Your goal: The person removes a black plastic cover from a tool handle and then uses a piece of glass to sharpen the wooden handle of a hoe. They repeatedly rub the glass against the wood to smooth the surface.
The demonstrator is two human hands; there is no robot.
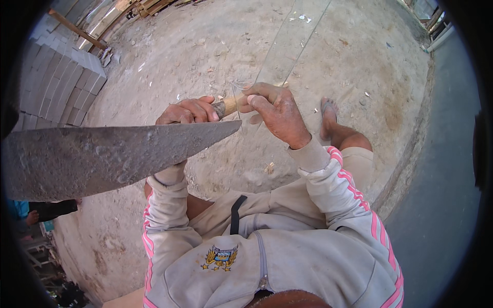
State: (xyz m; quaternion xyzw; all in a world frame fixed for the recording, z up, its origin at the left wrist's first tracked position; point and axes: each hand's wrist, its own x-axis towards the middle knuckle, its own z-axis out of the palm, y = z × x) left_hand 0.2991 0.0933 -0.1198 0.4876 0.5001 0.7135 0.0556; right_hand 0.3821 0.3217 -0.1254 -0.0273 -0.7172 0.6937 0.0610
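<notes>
My left hand [189,111] is closed round a wooden handle [231,106], dark at the hand and pale beyond it. In my right hand [280,110], a long clear glass strip [292,43] is pinched between thumb and fingers. The strip's near end crosses the pale wood, and its far part stretches away at the upper right. A broad, rough grey metal blade [113,159] fills the left side close to me, its pointed tip just below the handle. How the blade joins the handle is hidden.
Grey blocks [67,84] are stacked at the left, with timber [149,6] beyond them. A grey wall [441,138] runs along the right. Bare dirt ground [205,51] has scattered chips. Part of another person [46,213] shows at the lower left.
</notes>
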